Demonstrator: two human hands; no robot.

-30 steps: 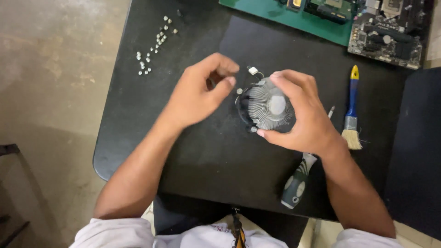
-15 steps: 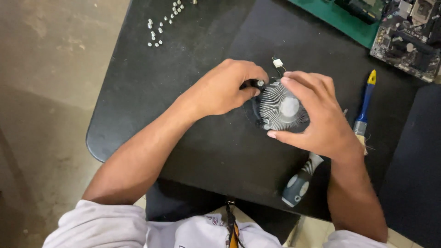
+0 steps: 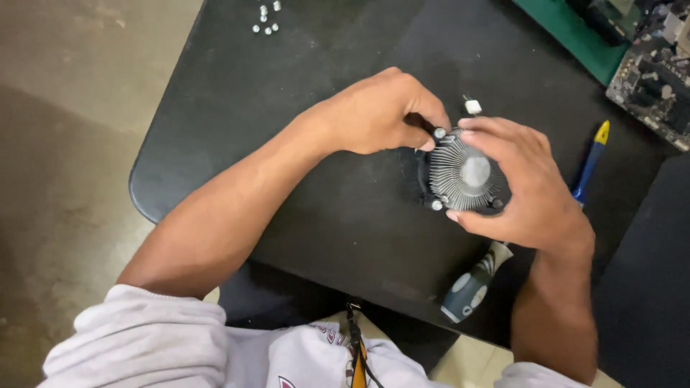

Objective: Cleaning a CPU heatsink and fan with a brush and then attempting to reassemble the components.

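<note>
Fingers of the left hand (image 3: 374, 115) pinch a corner pin on the round finned cooler (image 3: 463, 176); right hand (image 3: 521, 190) clasps its rim above the counter (image 3: 287, 86); judging by this, pin-working is underway; remaining pins want the same grip.

- Soft, even light falls from overhead; the black tabletop (image 3: 237, 108) shows a dull sheen.
- Faint shadows sit under both forearms.
- Focus is fairly sharp, with slight softness at the edges.

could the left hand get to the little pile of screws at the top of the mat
Probably yes: nothing but bare black mat lies between the left hand and the screws, though it is now pinching a corner of the heatsink fan.
</note>
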